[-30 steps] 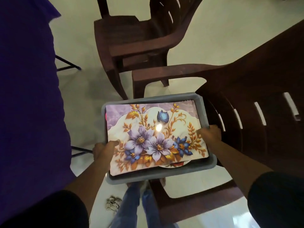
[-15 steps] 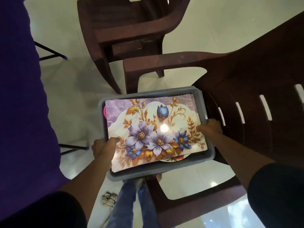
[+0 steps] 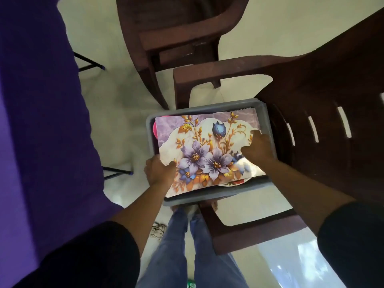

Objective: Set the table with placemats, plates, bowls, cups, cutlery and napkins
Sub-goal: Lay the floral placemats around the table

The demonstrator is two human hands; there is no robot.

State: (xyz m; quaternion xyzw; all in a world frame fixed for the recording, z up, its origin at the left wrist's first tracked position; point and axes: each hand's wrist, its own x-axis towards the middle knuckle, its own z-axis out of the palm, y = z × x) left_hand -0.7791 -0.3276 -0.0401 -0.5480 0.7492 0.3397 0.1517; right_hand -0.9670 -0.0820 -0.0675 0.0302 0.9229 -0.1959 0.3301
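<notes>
A grey plastic tub rests on the seat of a dark brown chair. On top of its contents lies a floral placemat with purple flowers and gold leaves. My left hand grips the tub's left rim, thumb pressed on the placemat's edge. My right hand lies on the placemat's right part, fingers curled over its edge. Below the placemat a plate rim with a red pattern peeks out, and something pink shows at the tub's left wall.
The purple-covered table fills the left side. A second brown chair stands behind, and the near chair's back rises at right. My jeans-clad legs stand on the pale floor, black table legs just left of the tub.
My right hand has left the tub's right rim and moved onto the placemat. The tub stays on the chair while my view has shifted.
</notes>
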